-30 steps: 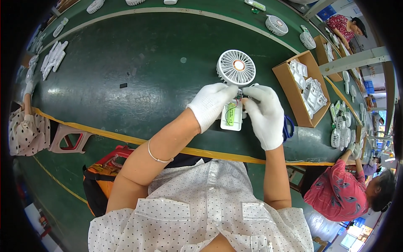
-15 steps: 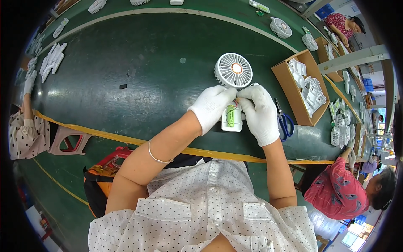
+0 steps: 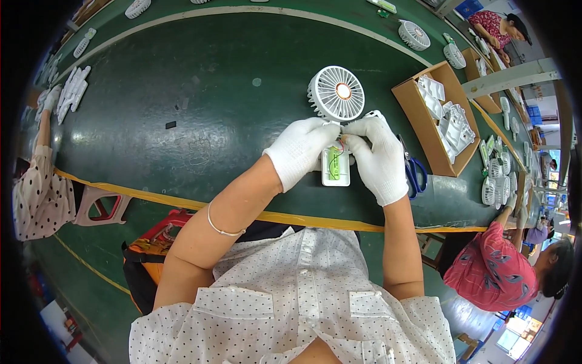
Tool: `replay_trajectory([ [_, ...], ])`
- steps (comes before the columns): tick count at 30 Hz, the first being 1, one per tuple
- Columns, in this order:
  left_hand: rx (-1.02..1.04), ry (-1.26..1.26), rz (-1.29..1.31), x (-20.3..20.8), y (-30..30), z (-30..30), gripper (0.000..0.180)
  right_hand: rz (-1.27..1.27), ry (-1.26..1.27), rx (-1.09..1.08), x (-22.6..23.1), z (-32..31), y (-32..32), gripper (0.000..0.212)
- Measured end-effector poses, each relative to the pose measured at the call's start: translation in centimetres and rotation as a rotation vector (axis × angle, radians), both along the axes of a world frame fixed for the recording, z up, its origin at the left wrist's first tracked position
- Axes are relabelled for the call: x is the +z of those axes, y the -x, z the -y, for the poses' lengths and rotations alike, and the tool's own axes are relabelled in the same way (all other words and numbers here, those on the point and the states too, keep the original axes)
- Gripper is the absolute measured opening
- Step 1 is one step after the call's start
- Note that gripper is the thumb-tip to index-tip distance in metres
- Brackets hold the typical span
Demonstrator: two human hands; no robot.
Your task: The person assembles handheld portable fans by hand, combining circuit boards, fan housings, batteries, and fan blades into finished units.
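Observation:
A white handheld fan (image 3: 337,93) lies before me, its round grille away from me and its opened handle (image 3: 344,181) toward me. Inside the handle sits a green battery (image 3: 334,164) with thin wires. My left hand (image 3: 305,147), in a white knit glove, pinches the neck just below the grille. My right hand (image 3: 377,156), gloved too, closes its thumb and fingers at the same neck, by the red wire. The fingertips of both hands nearly meet and cover what lies between them. Beside my right hand are blue-handled scissors (image 3: 416,176).
A cardboard box (image 3: 428,144) of white plastic shells stands at the right. White handle parts (image 3: 73,94) are piled at far left. Fans (image 3: 414,35) lie along the far strip, and several more (image 3: 498,182) sit at right, near a person in red (image 3: 492,267). A small black piece (image 3: 171,125) lies left.
The fan's grille has tilted slightly and shifted a little away from me. Both hands stay at its neck, my left one slightly further left.

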State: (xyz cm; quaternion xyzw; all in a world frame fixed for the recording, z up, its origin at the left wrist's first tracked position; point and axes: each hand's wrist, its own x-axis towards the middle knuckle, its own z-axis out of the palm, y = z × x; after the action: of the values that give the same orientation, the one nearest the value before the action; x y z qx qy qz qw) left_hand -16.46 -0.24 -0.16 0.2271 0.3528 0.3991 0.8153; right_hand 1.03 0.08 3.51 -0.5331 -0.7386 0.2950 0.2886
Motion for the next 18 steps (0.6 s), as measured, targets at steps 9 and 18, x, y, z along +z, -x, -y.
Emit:
replay_trajectory([
  [9, 0.012, 0.000, -0.111, 1.4, -0.3, 0.1, 0.028, 0.020, 0.065, -0.019, 0.2, -0.6, 0.1, 0.010],
  [18, 0.084, 0.011, -0.005, -0.1, -0.4, 0.1, 0.027, -0.037, -0.051, -0.035, -1.3, 0.6, -0.1, 0.013],
])
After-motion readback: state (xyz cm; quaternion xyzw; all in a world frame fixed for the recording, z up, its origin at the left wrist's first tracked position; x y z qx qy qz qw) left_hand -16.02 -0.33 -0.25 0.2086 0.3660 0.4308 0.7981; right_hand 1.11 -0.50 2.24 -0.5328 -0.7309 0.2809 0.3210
